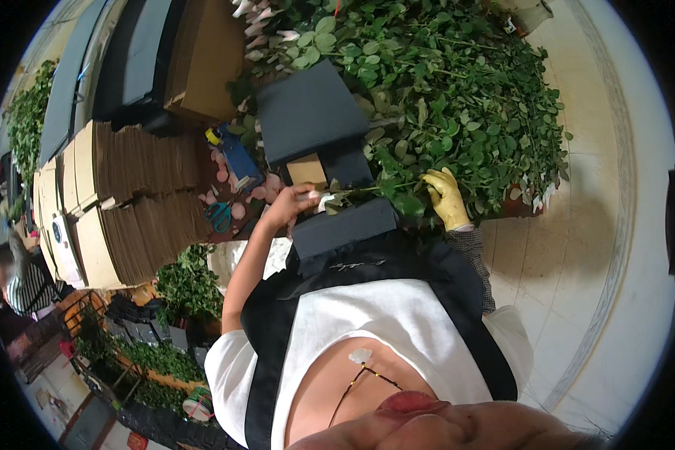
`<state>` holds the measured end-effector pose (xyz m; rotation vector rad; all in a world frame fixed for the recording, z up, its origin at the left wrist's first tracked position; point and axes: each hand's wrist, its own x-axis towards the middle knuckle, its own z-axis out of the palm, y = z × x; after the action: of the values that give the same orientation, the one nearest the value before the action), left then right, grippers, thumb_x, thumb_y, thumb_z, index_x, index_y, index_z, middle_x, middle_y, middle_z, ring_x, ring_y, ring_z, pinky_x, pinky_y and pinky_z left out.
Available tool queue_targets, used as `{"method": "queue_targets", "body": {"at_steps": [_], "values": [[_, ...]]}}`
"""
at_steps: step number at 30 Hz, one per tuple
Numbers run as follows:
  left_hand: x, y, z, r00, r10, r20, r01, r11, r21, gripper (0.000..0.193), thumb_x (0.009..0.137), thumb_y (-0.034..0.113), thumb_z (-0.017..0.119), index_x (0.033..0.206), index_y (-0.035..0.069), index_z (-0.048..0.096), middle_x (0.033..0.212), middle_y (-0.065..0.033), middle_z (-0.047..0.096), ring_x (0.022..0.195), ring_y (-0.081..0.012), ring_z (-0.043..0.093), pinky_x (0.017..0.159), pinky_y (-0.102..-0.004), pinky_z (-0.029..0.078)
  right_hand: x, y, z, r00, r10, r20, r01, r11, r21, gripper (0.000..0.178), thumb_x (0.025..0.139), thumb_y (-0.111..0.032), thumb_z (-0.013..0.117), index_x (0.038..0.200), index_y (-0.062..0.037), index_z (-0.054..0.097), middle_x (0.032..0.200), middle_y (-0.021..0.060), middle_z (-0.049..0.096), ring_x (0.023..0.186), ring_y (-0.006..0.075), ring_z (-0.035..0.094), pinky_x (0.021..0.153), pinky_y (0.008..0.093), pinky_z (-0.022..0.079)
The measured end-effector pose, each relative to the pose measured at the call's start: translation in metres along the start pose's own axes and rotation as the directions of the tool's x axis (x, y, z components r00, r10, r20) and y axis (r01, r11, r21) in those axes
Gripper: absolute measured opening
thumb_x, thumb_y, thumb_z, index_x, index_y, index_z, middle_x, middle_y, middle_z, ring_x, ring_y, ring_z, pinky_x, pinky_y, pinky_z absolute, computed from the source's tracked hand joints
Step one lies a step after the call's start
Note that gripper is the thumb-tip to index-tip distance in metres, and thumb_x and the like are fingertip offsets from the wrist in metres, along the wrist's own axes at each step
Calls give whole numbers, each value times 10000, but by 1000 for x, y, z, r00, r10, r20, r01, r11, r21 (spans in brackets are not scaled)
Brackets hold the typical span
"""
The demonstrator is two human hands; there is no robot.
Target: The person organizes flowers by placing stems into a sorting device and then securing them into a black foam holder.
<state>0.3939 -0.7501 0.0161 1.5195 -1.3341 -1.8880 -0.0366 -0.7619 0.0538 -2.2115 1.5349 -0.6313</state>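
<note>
We held one rose stem (352,192) across the counter (202,161), our bare left hand (291,204) pinching its pale bloom end, our yellow-gloved right hand (447,196) closed on the leafy part. The heap of leafy stems (457,90) behind lay untouched; fallen petals (236,196) suggested some were done.

Pale tiled floor (577,247) with a curved inlaid border at right; stacked brown corrugated cardboard sheets (139,199) cover the table at left.
</note>
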Motion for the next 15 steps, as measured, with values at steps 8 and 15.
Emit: {"method": "queue_targets", "body": {"at_steps": [8, 15], "values": [[-11, -7, 17, 908, 415, -64, -329, 796, 508, 430, 886, 244, 749, 1273, 78, 659, 1161, -185, 700, 1062, -408, 661, 864, -446, 549, 17, -20, 15, 967, 211, 143, -183, 965, -189, 394, 845, 82, 543, 1156, -84, 719, 968, 137, 698, 966, 300, 646, 1079, 451, 431], [-15, 38, 10, 722, 612, 323, -462, 78, 884, 246, 810, 212, 759, 1029, 106, 727, 1271, -103, 599, 1073, -315, 620, 871, -405, 543, 6, -8, 33, 931, 193, 309, -85, 939, -332, 159, 897, -89, 609, 1014, -85, 718, 1023, 76, 702, 1100, 276, 618, 1151, 427, 337]]}}
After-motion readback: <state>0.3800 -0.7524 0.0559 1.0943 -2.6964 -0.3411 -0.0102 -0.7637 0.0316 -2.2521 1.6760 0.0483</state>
